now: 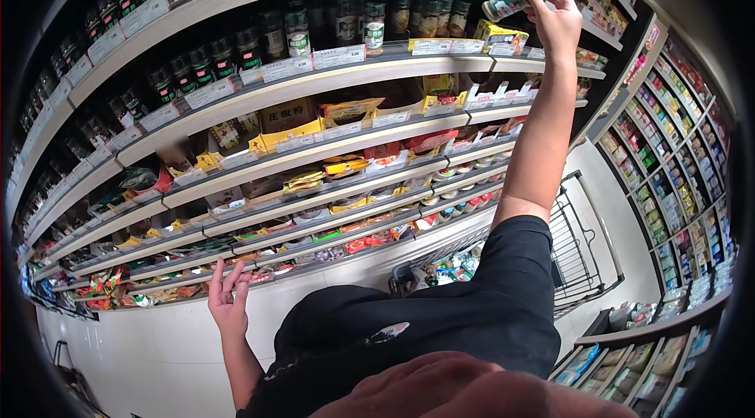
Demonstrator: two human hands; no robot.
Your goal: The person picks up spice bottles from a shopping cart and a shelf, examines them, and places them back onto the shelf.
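1. The small jar (510, 2) sits at the upper right of the frame, tilted nearly on its side, level with the top shelves. It is a smooth cylinder with a green cap and a printed label.
2. My right hand (557, 18) has it pinched at the fingertips, arm stretched far up. The grip looks thin, so I judge the slick jar could slip and fall.
3. A fall would likely land near the wire shopping cart (578, 249) at the lower right, or on the pale floor.
4. My left hand (229, 298), lower left, hangs loosely spread and holds nothing.
5. Just left of the jar, similar dark jars (370, 21) stand in a tight row; a careless reach could knock one.
6. Below, the long curved shelves (314, 152) carry crinkly packets behind paper price tags.
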